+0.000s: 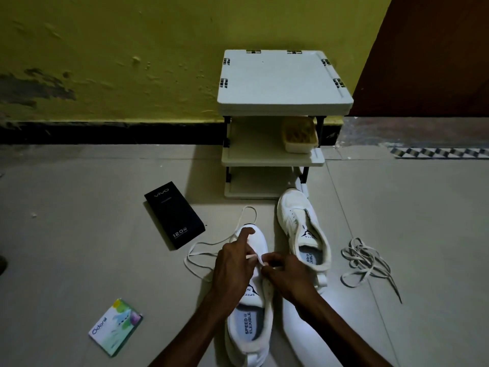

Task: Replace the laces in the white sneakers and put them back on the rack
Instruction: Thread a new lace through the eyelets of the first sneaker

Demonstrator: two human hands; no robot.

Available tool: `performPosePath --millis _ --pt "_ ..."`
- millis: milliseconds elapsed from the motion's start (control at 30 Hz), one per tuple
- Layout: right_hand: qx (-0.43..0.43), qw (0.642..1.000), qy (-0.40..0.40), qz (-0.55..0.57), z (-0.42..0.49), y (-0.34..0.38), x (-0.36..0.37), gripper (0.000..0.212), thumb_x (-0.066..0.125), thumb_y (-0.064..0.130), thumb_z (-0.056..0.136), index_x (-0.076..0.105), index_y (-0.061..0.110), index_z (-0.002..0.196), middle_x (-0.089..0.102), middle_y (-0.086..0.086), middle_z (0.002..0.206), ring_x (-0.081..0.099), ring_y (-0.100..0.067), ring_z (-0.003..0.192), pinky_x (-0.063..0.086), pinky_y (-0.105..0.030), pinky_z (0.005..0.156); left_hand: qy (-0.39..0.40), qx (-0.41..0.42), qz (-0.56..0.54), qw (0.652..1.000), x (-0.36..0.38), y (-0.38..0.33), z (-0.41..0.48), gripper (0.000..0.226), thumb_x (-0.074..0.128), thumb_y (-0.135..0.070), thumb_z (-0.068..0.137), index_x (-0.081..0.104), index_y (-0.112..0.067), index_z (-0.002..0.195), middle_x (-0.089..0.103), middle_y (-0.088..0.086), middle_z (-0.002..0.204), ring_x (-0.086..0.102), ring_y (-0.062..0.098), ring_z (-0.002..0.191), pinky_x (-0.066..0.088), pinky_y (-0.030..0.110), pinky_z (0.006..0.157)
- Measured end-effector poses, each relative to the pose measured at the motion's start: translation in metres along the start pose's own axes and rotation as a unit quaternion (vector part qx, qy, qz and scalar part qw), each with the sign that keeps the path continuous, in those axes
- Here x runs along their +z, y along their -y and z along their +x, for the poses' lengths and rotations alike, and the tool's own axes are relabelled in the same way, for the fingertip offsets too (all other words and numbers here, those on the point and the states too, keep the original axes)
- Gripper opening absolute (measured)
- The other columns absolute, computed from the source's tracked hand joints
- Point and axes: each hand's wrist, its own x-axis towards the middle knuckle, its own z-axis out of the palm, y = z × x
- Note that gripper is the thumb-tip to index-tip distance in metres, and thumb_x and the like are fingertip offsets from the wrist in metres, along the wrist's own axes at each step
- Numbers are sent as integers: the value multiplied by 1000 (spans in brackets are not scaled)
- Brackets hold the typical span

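Floor (79,207) open left of rack (283,83); left hand (232,263), right hand (287,272) pinch lace (251,256) at sneaker (258,241).

You face a yellow-green wall (132,49), its paint blistered and stained dark at the left. A black skirting (105,133) runs along its foot. To your right is a dark red-brown panel (436,49), door or wall. The floor (79,260) is pale tile with thin joints; a checkered strip (436,152) crosses it far right. A white rack (283,80) stands against the wall. Light is dim.
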Motion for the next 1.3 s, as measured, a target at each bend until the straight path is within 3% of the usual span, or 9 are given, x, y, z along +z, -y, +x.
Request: performPosePath --millis 167,400,533,667,867,933,1033,1133,1300 --pt "19 1000 9 -1 3 -1 -1 21 63 15 91 66 21 111 66 1 105 58 -3 81 44 -8 62 -18 -19 -55 998 -3 4 -3 32 72 -2 76 63 -24 98 65 -8 75 63 3 71 51 19 68" --pt "9 999 -2 -46 0 0 -2 24 61 18 91 66 19 114 67 0 110 61 -13 99 49 -25 88 38 8 173 984 -1 -13 -6 7 65 -11 84 69 -17 82 68 0 80 65 17 76 45 26 67" --pt "-38 997 2 -72 -3 4 0 18 58 19 94 72 14 104 71 0 100 61 -8 85 45 -14 70 32 2 233 972 8 -12 -3 30 85 -7 59 58 -20 56 60 0 57 60 17 52 41 24 47" --pt "-69 992 -5 -101 -3 3 3 18 58 21 93 73 11 94 73 -2 92 65 -14 85 49 -26 75 22 -31 152 988 9 -9 -3 7 63 -6 83 67 -11 82 68 7 88 64 23 86 44 29 71" --pt "-69 990 -32 -116 -4 3 9 13 59 24 93 69 15 97 70 4 91 64 -13 87 49 -28 79 30 -122 -8 992 -8 -4 3 18 64 -3 78 64 -18 69 68 -6 78 65 13 79 49 30 72" --pt "-69 992 -47 -98 -5 2 10 5 62 20 91 63 18 96 66 7 83 63 -13 81 49 -26 73 17 -147 -37 988 -10 -4 1 16 64 -6 78 60 -20 72 69 -6 82 65 14 82 51 32 74" --pt "-107 985 -56 -121 -9 1 12 19 58 8 88 58 25 95 63 7 77 62 -16 71 40 -16 56 13 -182 -89 979 -12 -1 3 25 70 -8 79 55 -24 67 71 -2 81 67 18 82 49 29 72" --pt "-176 951 -46 -249 -11 7 14 31 53 8 86 61 27 110 64 -3 94 62 -22 83 32 -20 56 15 -198 -123 972 -13 0 4 24 72 -7 79 57 -21 68 71 -1 77 68 21 81 51 31 74" --pt "-201 869 -1 -452 -15 21 18 29 46 17 96 54 17 124 56 -7 118 63 -27 97 46 -31 77 4 -200 -116 973 -13 -3 0 17 71 -6 80 59 -16 73 66 -5 76 64 16 77 47 25 71"
